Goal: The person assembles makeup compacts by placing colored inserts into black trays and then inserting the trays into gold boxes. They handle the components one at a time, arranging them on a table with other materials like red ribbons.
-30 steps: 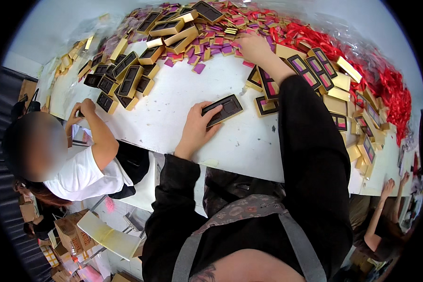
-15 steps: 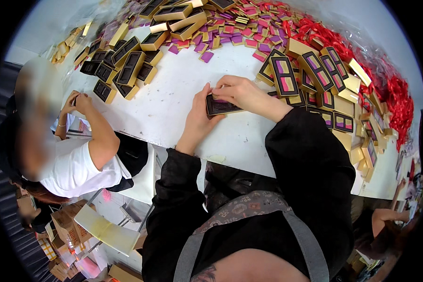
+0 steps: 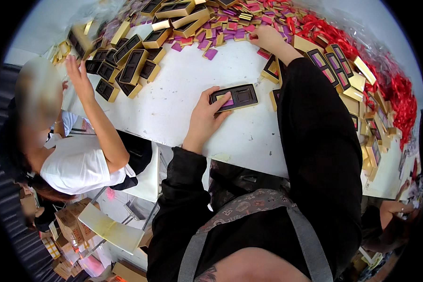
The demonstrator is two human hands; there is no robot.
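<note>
Left hand point(image 3: 204, 117) pins black tray point(image 3: 234, 97) flat, 1 purple packet seated; right hand point(image 3: 267, 37), fingers curled, contents unclear, reaches packet pile point(image 3: 230, 33) beyond—keep tray steady.

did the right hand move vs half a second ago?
Yes. The right hand has left the dark tray under the left hand and reached up the table to the pile of purple and pink squares.

One dark tray point(image 3: 234, 97) lay alone on the white worktop point(image 3: 174, 103). Two people were there. The gold boxes point(image 3: 135, 65), purple cards point(image 3: 210, 53) and red ribbons point(image 3: 399, 94) were too many to count.
</note>
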